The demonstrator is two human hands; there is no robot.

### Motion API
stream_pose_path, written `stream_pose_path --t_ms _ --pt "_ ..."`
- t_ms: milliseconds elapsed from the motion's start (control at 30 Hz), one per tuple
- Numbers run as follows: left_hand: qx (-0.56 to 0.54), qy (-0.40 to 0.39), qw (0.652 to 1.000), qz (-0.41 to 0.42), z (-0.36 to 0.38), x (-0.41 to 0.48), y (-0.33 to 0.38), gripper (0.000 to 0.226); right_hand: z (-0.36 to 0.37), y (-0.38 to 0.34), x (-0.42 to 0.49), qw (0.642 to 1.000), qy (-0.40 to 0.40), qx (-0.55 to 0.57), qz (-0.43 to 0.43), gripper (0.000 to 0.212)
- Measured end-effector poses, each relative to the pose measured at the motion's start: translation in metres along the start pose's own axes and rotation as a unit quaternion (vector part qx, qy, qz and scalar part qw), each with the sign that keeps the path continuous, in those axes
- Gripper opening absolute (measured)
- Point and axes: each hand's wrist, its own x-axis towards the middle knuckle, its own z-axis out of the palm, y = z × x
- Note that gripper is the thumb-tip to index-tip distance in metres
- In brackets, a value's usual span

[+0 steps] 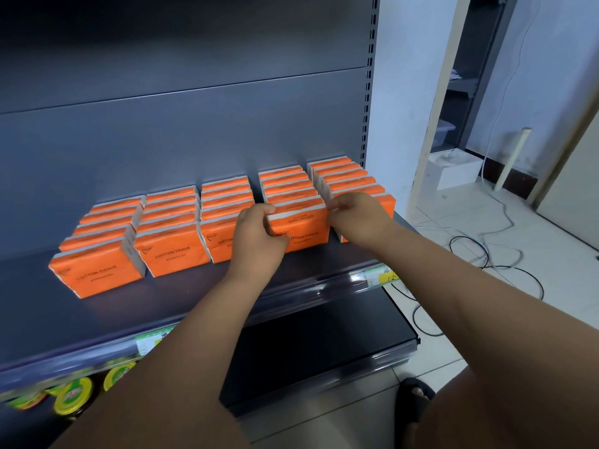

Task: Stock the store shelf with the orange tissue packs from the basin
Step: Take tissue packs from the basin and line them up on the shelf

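Several rows of orange tissue packs stand upright on the dark grey shelf, running from front to back. My left hand grips the left end of the front pack of the fourth row. My right hand pinches that pack's right top corner. The pack stands on the shelf between both hands, its printed face towards me. The basin is out of view.
A clear price rail with green-yellow labels edges the shelf front. Below it lie a darker lower shelf and jars with yellow-green lids. Black cables and a white box sit on the tiled floor at right.
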Motion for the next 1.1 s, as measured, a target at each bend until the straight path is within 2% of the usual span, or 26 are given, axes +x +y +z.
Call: stream_pose_path --t_ms 100,300,533,833,1033,1100 --pt "-0.074 0.018 0.996 -0.05 0.003 -0.001 0.002 0.048 0.0 -0.002 0.002 0.997 0.017 0.057 0.041 0.023" --pt "-0.138 0.042 0.986 -0.078 0.005 -0.002 0.007 0.049 0.004 -0.008 0.003 0.995 0.022 0.065 0.073 0.021" --pt "-0.111 0.033 0.989 -0.088 0.006 -0.002 0.001 0.036 0.007 -0.013 0.002 0.993 0.013 0.055 0.106 0.025" --pt "-0.093 0.01 0.991 -0.098 0.006 0.0 -0.005 0.026 0.014 -0.019 0.002 0.991 0.007 0.059 0.123 0.02" --pt "-0.103 -0.018 0.988 -0.115 0.005 -0.001 -0.003 0.04 0.015 -0.018 -0.001 0.992 0.005 0.06 0.111 0.014" --pt "-0.088 -0.028 0.99 -0.111 0.004 -0.002 -0.002 0.045 0.015 -0.019 -0.004 0.996 0.01 0.029 0.088 0.013"
